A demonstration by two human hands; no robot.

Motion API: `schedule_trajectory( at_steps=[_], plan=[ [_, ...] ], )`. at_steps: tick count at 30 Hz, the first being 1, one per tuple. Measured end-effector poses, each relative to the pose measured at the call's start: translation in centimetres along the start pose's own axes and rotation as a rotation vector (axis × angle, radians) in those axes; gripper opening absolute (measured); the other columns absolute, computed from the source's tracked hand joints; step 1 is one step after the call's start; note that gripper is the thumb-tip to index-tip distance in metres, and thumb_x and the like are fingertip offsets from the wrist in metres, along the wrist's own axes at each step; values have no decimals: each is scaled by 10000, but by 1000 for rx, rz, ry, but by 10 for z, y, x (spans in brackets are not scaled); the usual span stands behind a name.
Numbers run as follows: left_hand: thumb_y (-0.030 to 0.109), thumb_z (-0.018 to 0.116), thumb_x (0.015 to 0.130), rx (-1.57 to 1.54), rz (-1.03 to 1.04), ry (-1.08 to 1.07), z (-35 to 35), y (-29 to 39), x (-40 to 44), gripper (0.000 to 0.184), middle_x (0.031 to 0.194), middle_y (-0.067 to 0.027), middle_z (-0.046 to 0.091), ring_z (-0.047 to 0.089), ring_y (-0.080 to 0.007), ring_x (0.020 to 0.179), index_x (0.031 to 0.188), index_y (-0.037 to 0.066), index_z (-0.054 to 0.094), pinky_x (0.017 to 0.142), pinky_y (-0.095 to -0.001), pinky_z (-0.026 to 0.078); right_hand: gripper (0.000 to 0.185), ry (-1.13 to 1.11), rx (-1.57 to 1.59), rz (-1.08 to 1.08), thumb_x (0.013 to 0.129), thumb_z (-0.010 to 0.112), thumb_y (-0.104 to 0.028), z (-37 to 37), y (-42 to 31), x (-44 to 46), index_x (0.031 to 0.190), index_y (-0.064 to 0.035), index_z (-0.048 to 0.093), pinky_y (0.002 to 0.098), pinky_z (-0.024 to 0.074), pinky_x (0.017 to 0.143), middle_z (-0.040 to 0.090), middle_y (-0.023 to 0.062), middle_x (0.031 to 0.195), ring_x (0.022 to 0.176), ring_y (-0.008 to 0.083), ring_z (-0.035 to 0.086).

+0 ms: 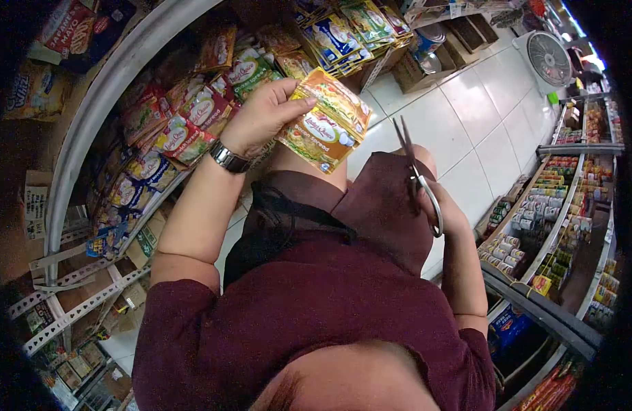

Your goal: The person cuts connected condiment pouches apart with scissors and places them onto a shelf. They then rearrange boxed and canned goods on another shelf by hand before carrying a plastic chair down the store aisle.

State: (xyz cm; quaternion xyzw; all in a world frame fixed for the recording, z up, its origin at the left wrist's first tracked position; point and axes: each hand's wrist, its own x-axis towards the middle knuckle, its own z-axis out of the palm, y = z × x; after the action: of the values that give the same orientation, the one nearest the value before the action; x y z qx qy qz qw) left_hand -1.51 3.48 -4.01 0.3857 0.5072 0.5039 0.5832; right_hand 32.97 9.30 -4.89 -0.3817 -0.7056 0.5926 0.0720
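Observation:
My left hand (260, 116), with a watch on its wrist, is closed on yellow bacon spread sachets (326, 130) by their left edge, thumb on top. Two sachet panels show, one above the other; I cannot tell how many lie behind. Over my right thigh, my right hand (447, 209) is closed around the handles of a pair of scissors (410, 159). The blades point away from me, slightly parted and apart from the sachets. Piles of sandwich spread sachets (182, 135) lie on the shelf beside my left hand.
A metal shelf rail (90, 116) curves along my left. Mayonnaise sachets (333, 38) and a cardboard box (415, 72) are ahead. White floor tiles (460, 116) lie beyond my knees, with a fan (549, 58) farther off. Shelves of cans (535, 212) line my right.

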Motion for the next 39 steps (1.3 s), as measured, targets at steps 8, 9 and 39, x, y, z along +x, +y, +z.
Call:
schedule_trajectory(
  at_steps=[8, 9, 39],
  plan=[
    [104, 573, 861, -60, 25, -20, 8, 13, -4, 231, 942, -61, 645, 605, -88, 800, 1058, -17, 573, 729, -234, 485, 652, -341, -16, -45, 777, 552, -610, 9, -7, 8, 975, 10, 507, 296, 394, 695, 490, 53, 808, 772, 152, 438],
    [104, 577, 859, -44, 29, -30, 11, 17, -6, 232, 942, -58, 644, 604, -86, 800, 1057, -17, 573, 728, -232, 485, 731, -365, -3, -8, 748, 535, -669, 10, -10, 11, 1012, 12, 508, 284, 394, 739, 509, 56, 887, 831, 158, 460],
    [105, 578, 862, 48, 63, -114, 20, 21, -12, 264, 990, -38, 627, 575, -59, 850, 1092, -22, 553, 754, -219, 470, 494, -192, -166, -121, 755, 676, -454, 23, -21, 20, 851, 18, 566, 327, 376, 530, 487, 92, 628, 582, 175, 437]
  ],
)
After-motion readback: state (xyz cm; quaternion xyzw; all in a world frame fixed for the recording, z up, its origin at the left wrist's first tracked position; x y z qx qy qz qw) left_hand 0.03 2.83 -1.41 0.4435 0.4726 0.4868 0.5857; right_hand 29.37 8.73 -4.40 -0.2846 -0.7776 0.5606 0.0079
